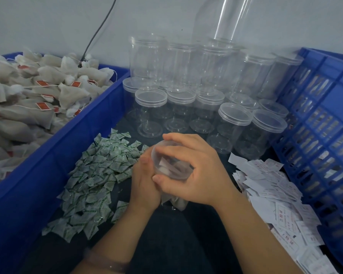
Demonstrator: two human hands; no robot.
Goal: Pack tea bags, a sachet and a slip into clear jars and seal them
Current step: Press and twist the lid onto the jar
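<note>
A clear jar packed with tea bags stands on the dark table at the centre. My left hand grips its side. My right hand curls over its clear lid from above, fingers round the rim. White paper and tea bags show through the lid. Much of the jar body is hidden behind my hands. A heap of green and white sachets lies to the left. White printed slips are piled to the right.
A blue bin heaped with tea bags fills the left. Several lidded empty clear jars are stacked at the back. A blue slatted crate leans at the right. A black cable hangs on the wall.
</note>
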